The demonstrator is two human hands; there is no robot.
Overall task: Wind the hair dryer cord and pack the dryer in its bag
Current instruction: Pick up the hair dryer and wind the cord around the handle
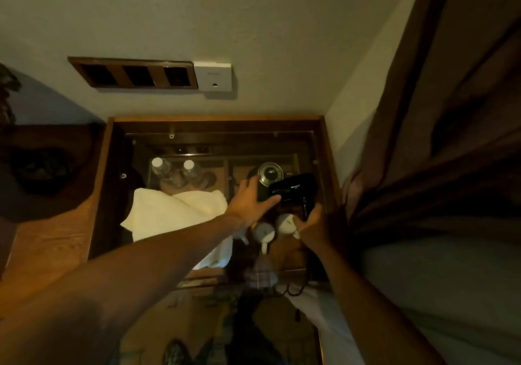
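The black hair dryer (291, 188) is held just above the glass-topped cabinet (217, 120), at its right side. My left hand (249, 199) grips the dryer's left end, thumb underneath and fingers over the top. My right hand (315, 225) is closed around the folded handle at the lower right. A black coiled cord (293, 291) hangs by the cabinet's front edge; its link to the dryer is hidden behind my right hand. A cream cloth (174, 212), possibly the bag, lies crumpled on the glass to the left of my hands.
Under the glass are two water bottles (174, 170), a round metal-rimmed kettle (270, 171) and two white cups (275, 228). A brown curtain (423, 139) hangs close on the right. A wooden desk (50, 237) adjoins on the left. Wall sockets (135, 74) sit above.
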